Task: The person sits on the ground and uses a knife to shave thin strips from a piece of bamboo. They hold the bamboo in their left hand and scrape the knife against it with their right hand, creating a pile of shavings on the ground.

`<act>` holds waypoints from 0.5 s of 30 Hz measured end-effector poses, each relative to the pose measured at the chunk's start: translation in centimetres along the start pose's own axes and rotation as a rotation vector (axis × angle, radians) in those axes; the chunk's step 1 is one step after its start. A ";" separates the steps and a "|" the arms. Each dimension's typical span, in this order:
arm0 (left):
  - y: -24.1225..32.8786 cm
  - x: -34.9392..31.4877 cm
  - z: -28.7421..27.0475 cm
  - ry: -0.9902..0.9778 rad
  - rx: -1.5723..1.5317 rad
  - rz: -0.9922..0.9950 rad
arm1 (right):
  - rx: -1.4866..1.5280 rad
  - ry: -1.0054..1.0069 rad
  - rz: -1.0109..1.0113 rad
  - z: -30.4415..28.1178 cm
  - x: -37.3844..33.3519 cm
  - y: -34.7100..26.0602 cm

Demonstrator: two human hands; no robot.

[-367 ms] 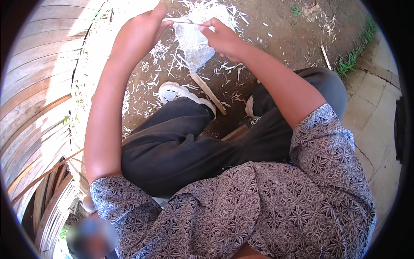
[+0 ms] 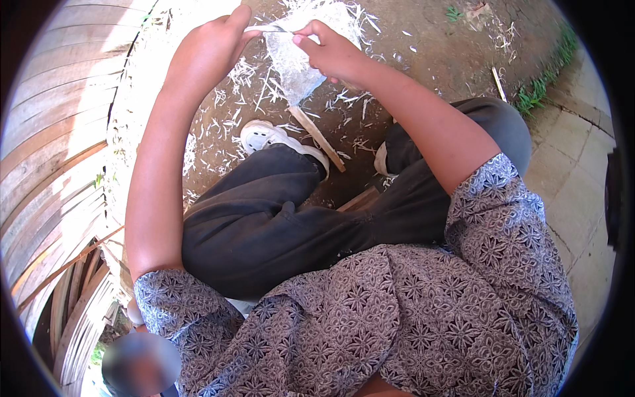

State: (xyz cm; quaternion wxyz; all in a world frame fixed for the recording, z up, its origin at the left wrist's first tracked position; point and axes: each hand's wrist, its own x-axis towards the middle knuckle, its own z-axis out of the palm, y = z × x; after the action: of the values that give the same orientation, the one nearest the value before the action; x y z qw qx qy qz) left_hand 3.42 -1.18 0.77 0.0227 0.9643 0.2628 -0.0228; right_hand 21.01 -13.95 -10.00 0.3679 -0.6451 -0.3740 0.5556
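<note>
My left hand [image 2: 210, 51] is closed at the top of the view, thumb and fingers pinching a thin pale strip of wood [image 2: 262, 28]. The strip points right, towards my right hand [image 2: 334, 56]. That hand is also closed, its thumb and forefinger pressed together at the strip's far end. A thin dark edge shows beside those fingertips, too small to name; whatever else the right hand holds is hidden. Below the hands a crumpled translucent plastic sheet [image 2: 291, 71] lies on the ground, strewn with pale shavings.
Pale shavings litter the brown soil [image 2: 423, 73]. A flat wooden stick [image 2: 316, 137] lies beside my white clog [image 2: 261, 135]. Curved-looking wooden slats [image 2: 59, 126] run along the left. Paving [image 2: 562, 165] and grass [image 2: 529, 102] border the right. Another person's blurred head [image 2: 141, 364] shows at lower left.
My right hand has shifted slightly left, closer to my left hand. The left hand keeps its pinch on the strip and has barely moved.
</note>
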 end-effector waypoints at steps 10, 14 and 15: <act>-2.3 -1.7 0.8 -0.017 -0.037 -0.097 | -0.151 0.003 -0.032 0.6 1.4 0.9; -1.8 -1.1 1.4 -0.065 -0.106 -0.143 | -0.265 0.299 -0.123 -1.2 4.5 11.6; -1.1 0.5 1.5 -0.044 -0.129 -0.092 | -0.318 0.451 -0.140 -2.8 5.3 16.9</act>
State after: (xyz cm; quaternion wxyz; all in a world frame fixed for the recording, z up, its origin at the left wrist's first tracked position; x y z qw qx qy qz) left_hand 3.21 -0.07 -0.81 0.0895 0.9470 0.3072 -0.0282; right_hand 25.58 -16.95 -27.10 0.3733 -0.7746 -0.4087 0.3058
